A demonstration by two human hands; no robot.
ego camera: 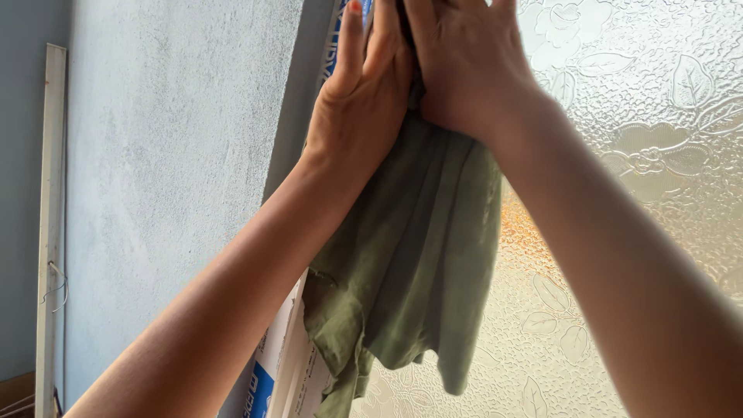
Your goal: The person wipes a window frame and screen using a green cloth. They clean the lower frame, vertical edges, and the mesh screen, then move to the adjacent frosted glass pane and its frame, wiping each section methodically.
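Pale blue plastered wall [170, 155] beside sunlit, leaf-patterned frosted glass [658, 101].

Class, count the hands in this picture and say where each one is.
2. The left hand presses the green cloth at top centre; the right hand grips it beside. None seem hidden.

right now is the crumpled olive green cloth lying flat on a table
No, the olive green cloth hangs down in front of the patterned frosted glass, held up high between the left hand and right hand.
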